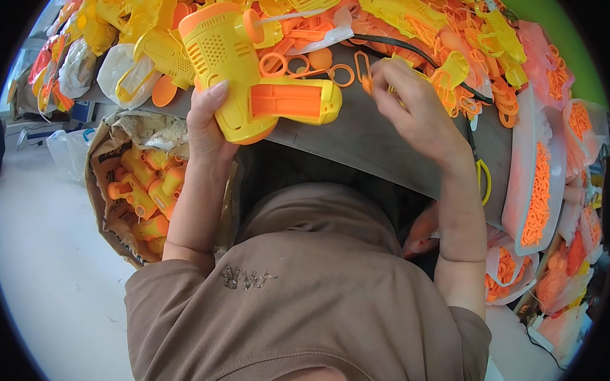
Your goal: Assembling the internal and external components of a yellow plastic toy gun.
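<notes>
Gripping a yellow-and-orange, drill-shaped plastic body (233, 87) over the grey tabletop (370, 140) in the left hand (210, 118), apparently to expose its orange recess (288, 101), and pinching an orange oblong plastic loop (367, 83) in the right hand (414, 108).

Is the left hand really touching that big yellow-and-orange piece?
Touching: the head view shows the left hand holding the yellow-and-orange piece, its thumb against it.
</notes>
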{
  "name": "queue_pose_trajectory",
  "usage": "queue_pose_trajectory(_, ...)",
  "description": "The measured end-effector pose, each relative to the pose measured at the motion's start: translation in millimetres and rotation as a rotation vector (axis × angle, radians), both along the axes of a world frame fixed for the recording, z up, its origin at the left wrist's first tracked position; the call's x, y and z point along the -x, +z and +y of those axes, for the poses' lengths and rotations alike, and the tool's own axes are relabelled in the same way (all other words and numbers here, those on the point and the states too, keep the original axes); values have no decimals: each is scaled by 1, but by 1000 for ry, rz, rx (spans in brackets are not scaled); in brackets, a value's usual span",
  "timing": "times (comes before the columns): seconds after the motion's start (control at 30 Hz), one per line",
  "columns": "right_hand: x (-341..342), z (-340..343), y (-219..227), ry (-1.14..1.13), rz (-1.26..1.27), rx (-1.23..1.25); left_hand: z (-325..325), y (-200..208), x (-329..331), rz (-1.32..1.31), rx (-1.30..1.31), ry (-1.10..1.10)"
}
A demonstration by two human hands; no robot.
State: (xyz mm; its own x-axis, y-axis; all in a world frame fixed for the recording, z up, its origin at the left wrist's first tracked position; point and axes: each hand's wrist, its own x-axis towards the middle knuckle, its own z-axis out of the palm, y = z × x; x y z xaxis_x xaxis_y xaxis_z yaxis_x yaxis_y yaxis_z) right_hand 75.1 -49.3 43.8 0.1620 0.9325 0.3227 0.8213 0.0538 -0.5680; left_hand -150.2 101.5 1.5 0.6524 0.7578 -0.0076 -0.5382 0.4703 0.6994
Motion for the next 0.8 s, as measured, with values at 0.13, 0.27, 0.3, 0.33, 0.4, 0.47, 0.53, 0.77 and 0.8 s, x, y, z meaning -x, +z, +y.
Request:
queue_pose_trajectory(0.13, 5, -28, 13, 195, 417, 330, -12, 3, -14, 46, -79, 6)
queue_pose_trajectory(0.27, 19, -44, 9, 74, 702, 297, -22, 5, -25, 89, -160, -107)
queue_pose_trajectory(0.3, 21, -48, 1, 18, 790, 191, -25, 7, -29, 81, -100, -135)
queue_pose_trajectory(0.33, 27, -52, -6, 14, 795, 187, -27, 9, -31, 76, -42, -163)
queue_pose_trajectory(0.4, 40, -58, -20, -59, 1161, -36, -33, 5, -33, 81, -28, -197)
queue_pose_trajectory(0.47, 43, -67, -27, -53, 1191, -49, -40, 5, -36, 94, 18, -224)
queue_pose_trajectory(0.53, 45, -73, -28, -52, 1218, -65, -47, 6, -40, 93, -10, -215)
queue_pose_trajectory(0.77, 41, -85, -32, -1, 1535, -64, -58, 13, -48, 98, -83, -227)
queue_pose_trajectory(0.8, 40, -86, -32, 26, 1678, -38, -59, 14, -49, 98, -83, -227)
